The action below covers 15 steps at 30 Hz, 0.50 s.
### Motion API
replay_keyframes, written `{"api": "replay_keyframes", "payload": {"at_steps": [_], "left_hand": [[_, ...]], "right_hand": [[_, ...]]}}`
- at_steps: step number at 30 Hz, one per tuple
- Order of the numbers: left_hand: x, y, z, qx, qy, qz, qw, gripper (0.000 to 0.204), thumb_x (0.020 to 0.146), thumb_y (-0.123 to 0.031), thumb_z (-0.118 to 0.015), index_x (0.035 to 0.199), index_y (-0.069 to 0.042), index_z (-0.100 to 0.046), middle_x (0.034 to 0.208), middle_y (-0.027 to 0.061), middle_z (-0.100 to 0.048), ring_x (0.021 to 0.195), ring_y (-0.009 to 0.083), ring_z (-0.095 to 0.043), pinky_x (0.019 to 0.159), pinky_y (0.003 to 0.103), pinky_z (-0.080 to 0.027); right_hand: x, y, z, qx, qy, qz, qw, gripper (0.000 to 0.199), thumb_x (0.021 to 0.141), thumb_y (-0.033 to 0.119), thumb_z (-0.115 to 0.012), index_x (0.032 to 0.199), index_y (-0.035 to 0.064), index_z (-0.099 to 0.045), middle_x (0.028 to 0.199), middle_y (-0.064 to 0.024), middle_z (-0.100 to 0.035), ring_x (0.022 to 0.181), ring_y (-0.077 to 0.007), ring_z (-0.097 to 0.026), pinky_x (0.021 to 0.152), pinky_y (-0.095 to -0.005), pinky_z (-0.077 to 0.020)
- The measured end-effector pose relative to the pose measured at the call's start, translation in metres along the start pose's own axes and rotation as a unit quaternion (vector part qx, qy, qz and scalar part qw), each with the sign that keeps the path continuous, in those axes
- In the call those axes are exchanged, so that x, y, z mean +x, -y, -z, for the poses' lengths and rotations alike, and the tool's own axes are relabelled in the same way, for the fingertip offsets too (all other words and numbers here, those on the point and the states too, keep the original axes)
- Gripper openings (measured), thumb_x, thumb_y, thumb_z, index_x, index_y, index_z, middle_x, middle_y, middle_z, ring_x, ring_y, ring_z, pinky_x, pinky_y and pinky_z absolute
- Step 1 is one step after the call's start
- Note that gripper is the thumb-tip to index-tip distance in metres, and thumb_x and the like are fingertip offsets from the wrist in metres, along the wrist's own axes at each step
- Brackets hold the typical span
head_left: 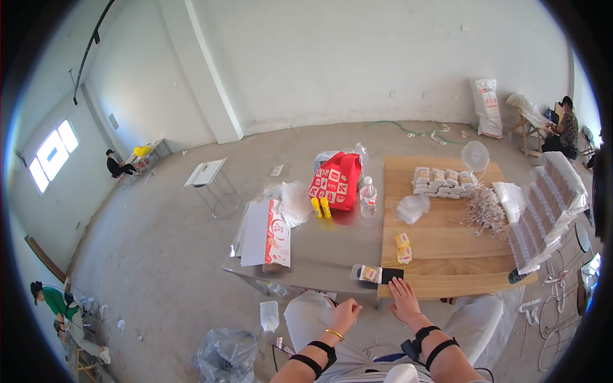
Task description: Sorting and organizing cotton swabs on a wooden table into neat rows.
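Note:
My right hand (403,299) lies flat with fingers apart at the near edge of the wooden board (447,230), just below a black card (391,275) and a small clear packet (368,274). My left hand (345,315) is loosely curled above my lap, holding nothing that I can see. Two small yellow packets (402,248) lie on the board a little beyond my right hand.
A grey table (319,252) carries a red printed bag (336,180), a water bottle (368,198), two yellow tubes (321,207) and paper bags (267,233). Stacked packets (440,180), a small fan (475,156), sticks (485,209) and trays (543,214) stand farther off. Other people sit far away.

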<state>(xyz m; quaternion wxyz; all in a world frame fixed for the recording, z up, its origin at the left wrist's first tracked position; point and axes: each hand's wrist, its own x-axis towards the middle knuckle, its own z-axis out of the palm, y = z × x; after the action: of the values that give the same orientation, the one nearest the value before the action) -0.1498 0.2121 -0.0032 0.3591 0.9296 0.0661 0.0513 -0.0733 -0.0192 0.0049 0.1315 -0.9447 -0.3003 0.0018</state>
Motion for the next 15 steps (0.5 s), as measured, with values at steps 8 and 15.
{"api": "replay_keyframes", "payload": {"at_steps": [8,15], "left_hand": [[-0.012,-0.008,0.017,0.04,0.009,0.014,0.999,0.039,0.096,-0.045,-0.058,0.084,-0.007,-0.061,0.075,0.0142,-0.067,0.074,0.0373,-0.065,0.062,0.048,-0.048],[-0.012,-0.017,0.02,0.03,0.024,0.027,0.999,0.048,0.099,-0.05,-0.048,0.08,-0.008,-0.063,0.077,0.0139,-0.069,0.076,0.0365,-0.067,0.065,0.048,-0.05]], "right_hand": [[0.0,0.003,-0.003,-0.001,-0.015,0.029,0.999,0.084,0.08,0.023,-0.07,0.152,0.0084,-0.031,0.159,-0.0114,-0.029,0.148,-0.0292,-0.025,0.122,-0.0464,-0.0186],[-0.009,-0.008,-0.014,0.005,0.015,0.006,1.0,0.087,0.078,0.027,-0.072,0.153,0.0088,-0.03,0.161,-0.0111,-0.027,0.15,-0.0288,-0.022,0.123,-0.0468,-0.0156]]}}
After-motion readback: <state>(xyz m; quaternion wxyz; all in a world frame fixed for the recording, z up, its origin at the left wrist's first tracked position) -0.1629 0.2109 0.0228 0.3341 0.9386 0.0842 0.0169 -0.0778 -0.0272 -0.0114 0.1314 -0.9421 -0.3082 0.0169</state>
